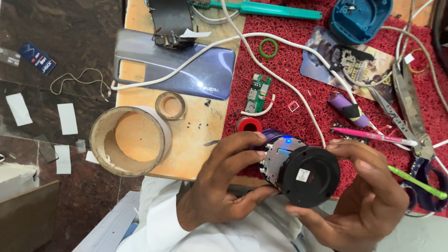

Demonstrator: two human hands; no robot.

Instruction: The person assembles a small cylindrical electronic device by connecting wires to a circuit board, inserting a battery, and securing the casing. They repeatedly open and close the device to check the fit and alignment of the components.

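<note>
Both hands hold a small round device (pixel 298 170) over the table's near edge. It has a black disc-shaped speaker part facing me, a grey circuit section behind it and a lit blue light. My left hand (pixel 224 182) grips the grey and purple body from the left, thumb under, fingers over the top. My right hand (pixel 368 196) cups the black disc from the right, fingers curled on its rim.
A red mat (pixel 298 88) covers the wooden table (pixel 196 140). On it lie a green circuit board (pixel 257 93), a red tape roll (pixel 247 125), scissors (pixel 410 107), a pink pen (pixel 373 136) and white cables. A phone back cover (pixel 186 65) and cardboard rings (pixel 128 140) sit left.
</note>
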